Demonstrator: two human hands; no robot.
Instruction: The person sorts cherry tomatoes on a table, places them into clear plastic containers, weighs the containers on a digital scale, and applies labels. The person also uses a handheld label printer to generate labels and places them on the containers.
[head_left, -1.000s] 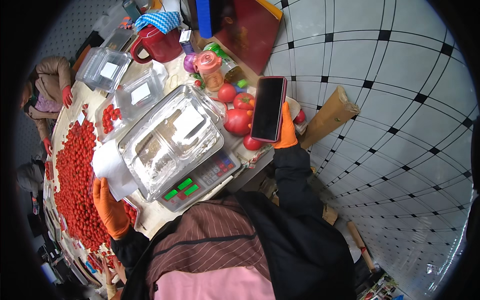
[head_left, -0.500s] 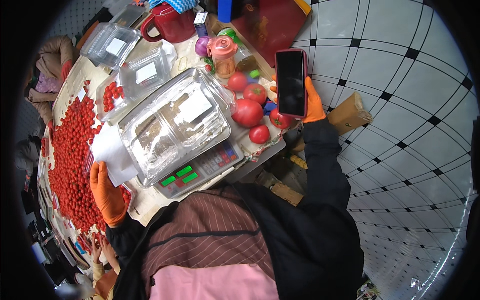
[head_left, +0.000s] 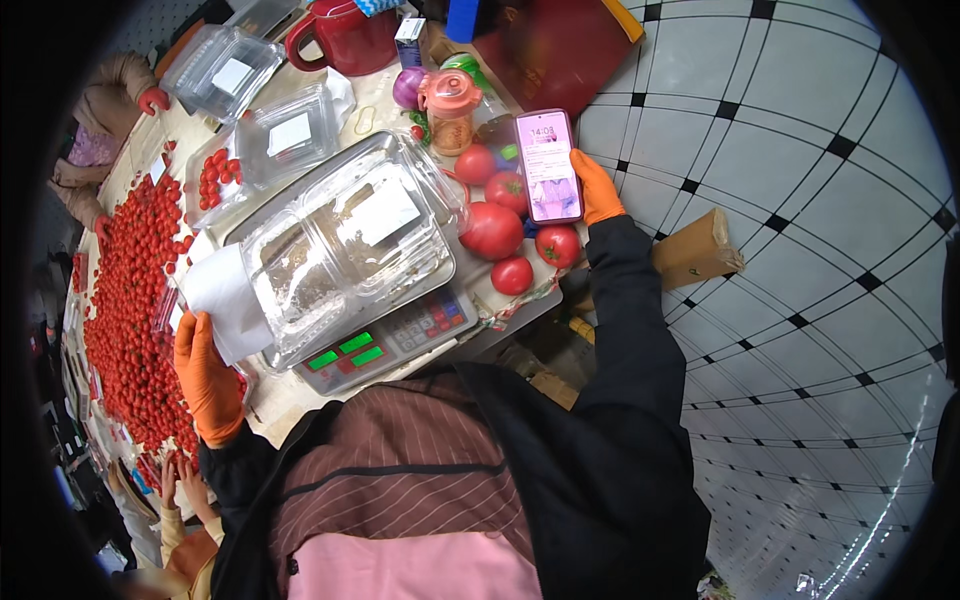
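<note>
The right hand is gripping a lit smartphone, probably needing steadiness; the left hand is touching white paper, grip unclear.

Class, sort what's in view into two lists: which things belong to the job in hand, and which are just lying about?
Probably in the job:
- smartphone, in the right hand
- white sheet, at the left hand
- possibly the digital scale, display lit

Apparently lying about:
- red mug
- purple onion
- pink-lidded bottle
- large tomatoes
</note>
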